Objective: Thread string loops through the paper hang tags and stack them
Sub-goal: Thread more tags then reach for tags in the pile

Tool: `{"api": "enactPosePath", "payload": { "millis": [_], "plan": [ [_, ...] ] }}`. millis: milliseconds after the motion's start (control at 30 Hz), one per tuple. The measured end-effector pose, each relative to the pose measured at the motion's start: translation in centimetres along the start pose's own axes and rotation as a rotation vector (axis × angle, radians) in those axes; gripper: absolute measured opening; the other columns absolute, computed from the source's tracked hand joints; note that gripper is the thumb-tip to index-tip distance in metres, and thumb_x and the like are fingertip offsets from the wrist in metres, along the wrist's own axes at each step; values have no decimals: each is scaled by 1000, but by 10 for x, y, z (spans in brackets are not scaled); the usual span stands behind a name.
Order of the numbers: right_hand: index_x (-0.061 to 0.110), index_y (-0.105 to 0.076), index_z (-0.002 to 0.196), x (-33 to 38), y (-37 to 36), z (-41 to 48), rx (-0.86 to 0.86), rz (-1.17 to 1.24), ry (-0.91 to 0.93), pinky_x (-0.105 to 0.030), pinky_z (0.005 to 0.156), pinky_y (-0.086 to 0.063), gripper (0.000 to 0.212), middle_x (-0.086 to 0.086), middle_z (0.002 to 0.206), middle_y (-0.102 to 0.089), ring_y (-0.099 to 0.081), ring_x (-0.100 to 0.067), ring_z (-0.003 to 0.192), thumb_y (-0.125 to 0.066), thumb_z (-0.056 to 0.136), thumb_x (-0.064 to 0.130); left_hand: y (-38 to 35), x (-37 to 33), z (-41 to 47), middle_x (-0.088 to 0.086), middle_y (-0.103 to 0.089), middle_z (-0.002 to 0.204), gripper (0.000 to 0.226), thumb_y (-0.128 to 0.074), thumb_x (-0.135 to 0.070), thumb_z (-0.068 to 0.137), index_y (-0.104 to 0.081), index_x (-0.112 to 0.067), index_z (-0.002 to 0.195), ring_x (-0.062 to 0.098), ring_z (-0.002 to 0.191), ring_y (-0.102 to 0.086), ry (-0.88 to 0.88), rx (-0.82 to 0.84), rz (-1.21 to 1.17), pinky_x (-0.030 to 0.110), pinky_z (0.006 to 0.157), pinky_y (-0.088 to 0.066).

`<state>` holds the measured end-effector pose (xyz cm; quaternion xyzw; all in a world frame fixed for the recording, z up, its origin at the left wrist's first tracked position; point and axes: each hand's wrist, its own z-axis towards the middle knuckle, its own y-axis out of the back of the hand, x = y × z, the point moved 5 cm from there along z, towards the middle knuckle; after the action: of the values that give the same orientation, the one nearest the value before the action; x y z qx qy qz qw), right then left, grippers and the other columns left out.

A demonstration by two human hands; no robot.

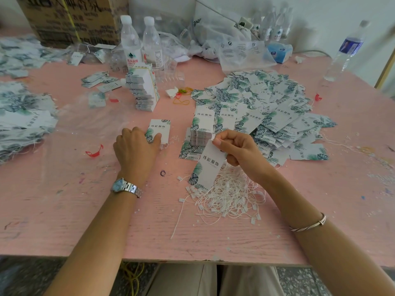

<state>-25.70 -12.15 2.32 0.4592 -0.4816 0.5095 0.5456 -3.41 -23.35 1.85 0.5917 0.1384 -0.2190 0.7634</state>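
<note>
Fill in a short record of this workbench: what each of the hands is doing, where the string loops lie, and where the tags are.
Left hand: grips the near end of the small tag stack on the pink table
Right hand: pinches the top of one hang tag
String loops: white tangle on the table, under the held tag
Loose tags: wide heap beyond the right hand
Tall tag stack: beyond the left hand, in front of two water bottles

A white, leaf-printed hang tag (208,165) hangs tilted from the right hand (237,150), pinched at its top, just above tangled white string loops (228,195). A small tag stack (160,129) lies flat under the curled fingers of the left hand (136,146).
</note>
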Motion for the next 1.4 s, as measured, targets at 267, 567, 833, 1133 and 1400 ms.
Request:
{"api": "enactPosePath", "payload": {
  "millis": [267,567,833,1133,1400],
  "plan": [
    [13,-64,84,0,1,0,-3,-8,-5,-25,46,-14,11,-1,54,-35,-14,-19,49,-61,94,17,1,2,2,24,-62,112,48,-57,-44,98,-67,0,115,42,102,-58,-2,-16,33,49,86,-48],
    [11,-64,85,0,0,0,1,-20,0,-19,43,-18,11,-6,60,-33,-18,-11,45,-62,92,20,-4,6,3,21,-62,115,66,-61,-63,89,-64,-2,113,42,108,-56,48,-12,24,47,89,-40],
    [12,-64,85,-2,1,1,1,-21,-11,-19,43,-18,12,-5,57,-32,-18,-11,45,-61,96,16,-3,9,6,20,-62,113,59,-60,-57,91,-65,-2,113,42,106,-56,65,-26,28,46,88,-40],
    [14,-67,85,-2,1,1,6,-20,4,-19,42,-18,11,-23,62,-34,-19,-11,44,-64,92,22,0,11,9,17,-67,111,44,-53,-44,97,-68,-3,109,40,105,-58,94,-129,-32,46,90,-38],
    [15,-70,85,-1,0,1,-4,-11,10,-19,42,-18,13,1,53,-42,-20,-9,42,-64,91,23,8,6,9,3,-64,74,43,-51,-42,102,-58,-9,75,25,70,-59,44,-252,-461,32,58,-42]
  ]
}}
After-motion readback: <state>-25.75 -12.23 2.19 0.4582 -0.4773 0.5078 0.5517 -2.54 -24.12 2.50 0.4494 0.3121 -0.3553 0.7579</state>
